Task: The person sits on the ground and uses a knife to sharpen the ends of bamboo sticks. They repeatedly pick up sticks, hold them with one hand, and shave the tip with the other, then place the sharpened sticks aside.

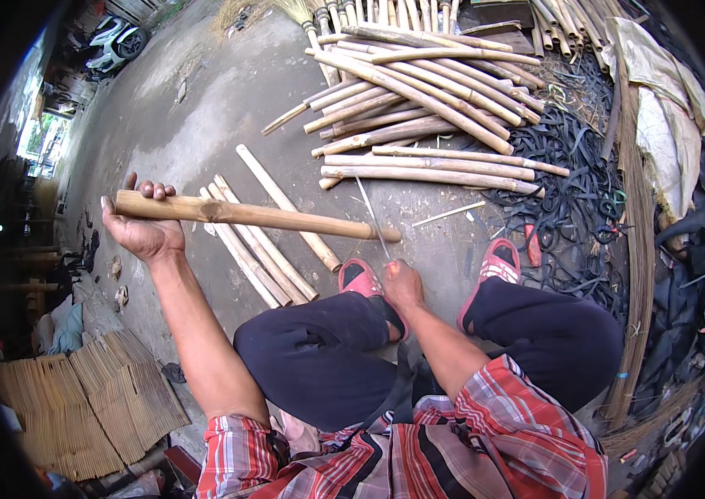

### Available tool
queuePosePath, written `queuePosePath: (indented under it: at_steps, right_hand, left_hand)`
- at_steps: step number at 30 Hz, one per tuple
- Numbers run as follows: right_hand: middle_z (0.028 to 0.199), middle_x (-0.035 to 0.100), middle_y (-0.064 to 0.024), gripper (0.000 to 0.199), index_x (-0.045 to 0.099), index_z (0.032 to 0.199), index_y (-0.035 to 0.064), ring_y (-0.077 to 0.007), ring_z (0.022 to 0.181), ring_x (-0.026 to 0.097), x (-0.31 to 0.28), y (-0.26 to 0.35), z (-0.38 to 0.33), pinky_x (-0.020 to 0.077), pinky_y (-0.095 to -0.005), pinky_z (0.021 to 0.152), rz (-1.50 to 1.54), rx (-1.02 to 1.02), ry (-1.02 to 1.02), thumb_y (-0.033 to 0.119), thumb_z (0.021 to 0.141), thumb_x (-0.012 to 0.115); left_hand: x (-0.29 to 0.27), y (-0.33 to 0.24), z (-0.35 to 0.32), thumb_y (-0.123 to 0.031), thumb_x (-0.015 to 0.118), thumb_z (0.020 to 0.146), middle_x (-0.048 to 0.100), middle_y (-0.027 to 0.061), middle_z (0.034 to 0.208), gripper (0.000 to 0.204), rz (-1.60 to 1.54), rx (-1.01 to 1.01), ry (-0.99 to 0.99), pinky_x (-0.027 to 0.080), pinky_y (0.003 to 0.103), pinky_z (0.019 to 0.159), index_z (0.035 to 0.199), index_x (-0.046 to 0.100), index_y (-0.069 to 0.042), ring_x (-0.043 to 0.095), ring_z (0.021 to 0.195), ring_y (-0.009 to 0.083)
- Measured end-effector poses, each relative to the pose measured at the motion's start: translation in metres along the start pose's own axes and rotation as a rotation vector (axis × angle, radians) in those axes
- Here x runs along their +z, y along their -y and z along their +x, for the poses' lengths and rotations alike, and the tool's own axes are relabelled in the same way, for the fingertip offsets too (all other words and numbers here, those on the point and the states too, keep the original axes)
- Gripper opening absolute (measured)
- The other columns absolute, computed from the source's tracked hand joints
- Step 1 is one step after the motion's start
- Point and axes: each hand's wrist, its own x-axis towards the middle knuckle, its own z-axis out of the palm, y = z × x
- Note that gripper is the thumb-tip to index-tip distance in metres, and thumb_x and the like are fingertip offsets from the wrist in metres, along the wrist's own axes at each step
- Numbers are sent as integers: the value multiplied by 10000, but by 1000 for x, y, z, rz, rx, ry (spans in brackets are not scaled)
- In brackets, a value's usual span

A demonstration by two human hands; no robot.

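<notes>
Grey floor (202,108) bears piled poles (427,106), scooter (115,43) beyond; left hand (148,236) clasps a bamboo stick (261,217), right hand (403,287) grips a knife (369,206).

Soft daylight on the floor (161,112); white glare at the left opening (41,140); black, curved fisheye border

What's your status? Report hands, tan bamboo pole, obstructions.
Left hand gripping tan bamboo pole by thicker end. Right hand holding slim metal-bladed tool across other end, contact unclear. Pale bamboo sticks beneath, none visibly blocking.

Left hand (149,236), right hand (403,284): 2. Held pole (273,218): 1. Knife (376,218): 1. Sandals (499,264): 2. Motorbike (109,48): 1. Piled poles (431,174): over ten, overlapping.
</notes>
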Motion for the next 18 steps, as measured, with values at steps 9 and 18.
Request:
queuePosePath:
  at_steps: [9,18]
  right_hand:
    - [973,688,-317,369,661,1042,24,-514,971,655,6,-1,3,532,-560,845,-3,30,-29,375,944,600]
    - [945,698,-295,347,653,1052,29,-490,946,669,7,16,1,528,-568,823,-13,0,-57,355,940,615]
  left_hand:
    - [8,7,4,-499,618,997,503,104,894,540,213,138,-169,564,380,719,1090,459,9,580,781,203]
    - [18,9,-4,-516,435,1056,478,123,960,558,295,136,-203,538,405,761,1157,458,32,560,780,214]
